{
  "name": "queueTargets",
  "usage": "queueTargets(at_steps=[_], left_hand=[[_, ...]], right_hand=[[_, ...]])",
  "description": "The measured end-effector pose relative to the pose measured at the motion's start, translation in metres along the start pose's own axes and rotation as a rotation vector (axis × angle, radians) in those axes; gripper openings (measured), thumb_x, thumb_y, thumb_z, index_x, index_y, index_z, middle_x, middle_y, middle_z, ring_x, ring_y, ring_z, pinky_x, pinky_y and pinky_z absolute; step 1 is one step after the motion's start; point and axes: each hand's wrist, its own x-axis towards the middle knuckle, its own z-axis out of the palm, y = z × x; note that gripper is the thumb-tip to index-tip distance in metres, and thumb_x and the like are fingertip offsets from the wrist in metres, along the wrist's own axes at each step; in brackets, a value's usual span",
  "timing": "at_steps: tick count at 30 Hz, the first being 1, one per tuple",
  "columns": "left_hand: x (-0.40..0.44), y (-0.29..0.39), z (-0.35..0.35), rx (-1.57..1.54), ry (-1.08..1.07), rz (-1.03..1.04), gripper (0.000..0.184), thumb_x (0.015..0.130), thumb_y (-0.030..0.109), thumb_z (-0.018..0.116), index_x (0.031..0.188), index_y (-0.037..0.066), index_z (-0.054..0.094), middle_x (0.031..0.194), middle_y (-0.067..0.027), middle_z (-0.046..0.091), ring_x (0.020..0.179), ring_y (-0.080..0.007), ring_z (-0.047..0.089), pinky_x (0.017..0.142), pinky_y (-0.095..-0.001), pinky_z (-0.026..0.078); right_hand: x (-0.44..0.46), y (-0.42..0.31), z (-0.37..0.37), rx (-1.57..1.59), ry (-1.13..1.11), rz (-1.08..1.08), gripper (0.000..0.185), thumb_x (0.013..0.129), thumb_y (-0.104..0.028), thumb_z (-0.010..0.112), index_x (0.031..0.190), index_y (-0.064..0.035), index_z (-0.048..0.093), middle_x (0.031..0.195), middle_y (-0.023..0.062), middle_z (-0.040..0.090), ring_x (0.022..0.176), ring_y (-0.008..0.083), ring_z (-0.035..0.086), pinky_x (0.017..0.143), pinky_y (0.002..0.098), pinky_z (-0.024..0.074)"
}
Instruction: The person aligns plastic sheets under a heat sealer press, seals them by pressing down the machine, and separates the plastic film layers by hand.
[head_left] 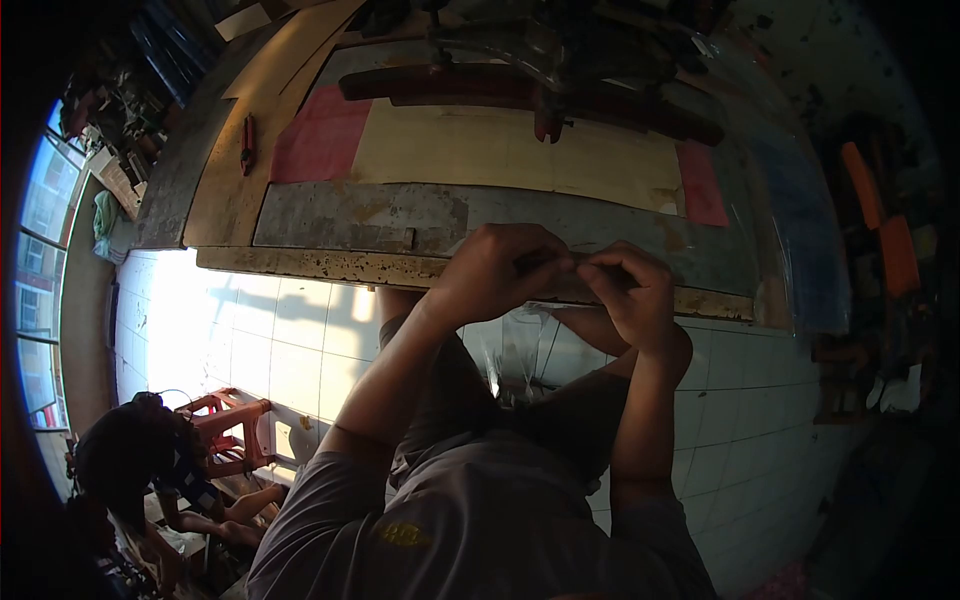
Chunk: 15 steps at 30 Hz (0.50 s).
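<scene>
Above the front edge of the worktable, my left hand (498, 265) and my right hand (630, 290) meet fingertip to fingertip. Both are closed in a pinch, and whatever lies between the fingers is too small and dark to make out. Below them, between my legs, hangs a crumpled sheet of clear plastic (518, 350); whether it reaches my fingers cannot be seen. Just beyond my hands is the grey metal plate (350, 212) of the table, with a pale yellow strip (480, 150) with pink ends on it.
A dark machine bar (450, 87) crosses over the yellow strip. A red cutter (247, 145) lies on the brown board (222, 190) at left. Clear plastic sheeting (805, 240) drapes at right. Another person (150, 460) sits lower left beside a red stool (230, 430).
</scene>
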Motion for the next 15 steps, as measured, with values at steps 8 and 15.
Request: queueTargets(at_steps=[8,15], left_hand=[[-0.002,0.006,-0.006,-0.125,0.05,-0.12,0.017,0.095,0.017,0.078,0.1,0.001,0.075,0.086,-0.006,0.076,0.081,-0.0093,0.071,0.072,-0.0282,0.057],[-0.002,0.003,-0.005,-0.119,0.136,-0.137,0.021,0.094,0.021,0.078,0.101,0.001,0.075,0.081,-0.0093,0.075,0.073,-0.0122,0.072,0.068,-0.0293,0.055]], right_hand=[[-0.005,0.007,-0.004,0.16,0.099,0.064,0.008,0.095,-0.006,0.076,0.094,0.0004,0.073,0.083,0.0017,0.069,0.073,0.0059,0.062,0.066,0.0234,0.0476],[-0.006,0.012,-0.004,0.265,0.138,0.079,0.007,0.098,-0.005,0.073,0.095,0.0012,0.072,0.083,0.0009,0.068,0.071,0.0058,0.062,0.065,0.0223,0.0485]])
